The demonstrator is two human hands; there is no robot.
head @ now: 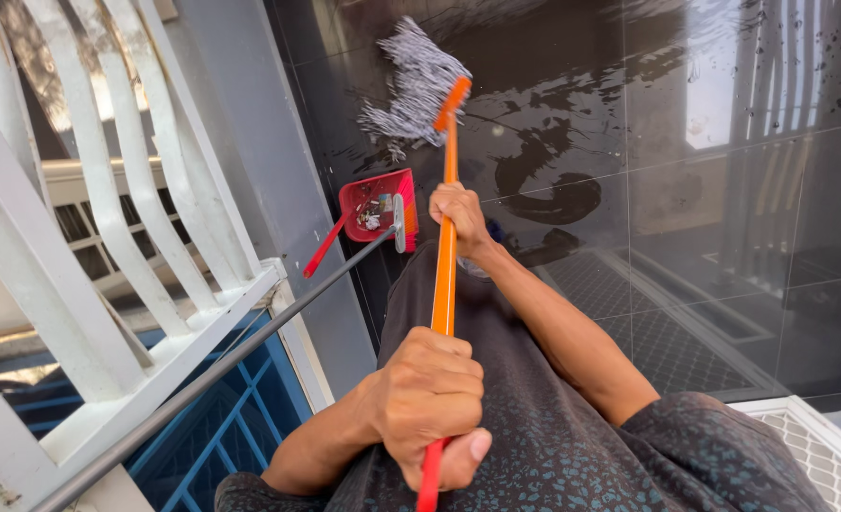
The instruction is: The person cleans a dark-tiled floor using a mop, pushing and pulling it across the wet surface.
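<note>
We've got both hands, left [427,398] and right [460,210], in a tight grip on the long orange mop handle [446,284], grey string mop head [415,85] on wet black tiles [629,114].

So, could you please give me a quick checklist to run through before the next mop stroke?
1. Left hand has a closed grip on the mop handle: ok.
2. Right hand has a closed grip higher up the handle: ok.
3. Mop head lies on the wet dark tiles: ok.
4. Red dustpan sits apart from the mop head: ok.
5. Grey pole stays off the mop handle: cannot tell.
</note>
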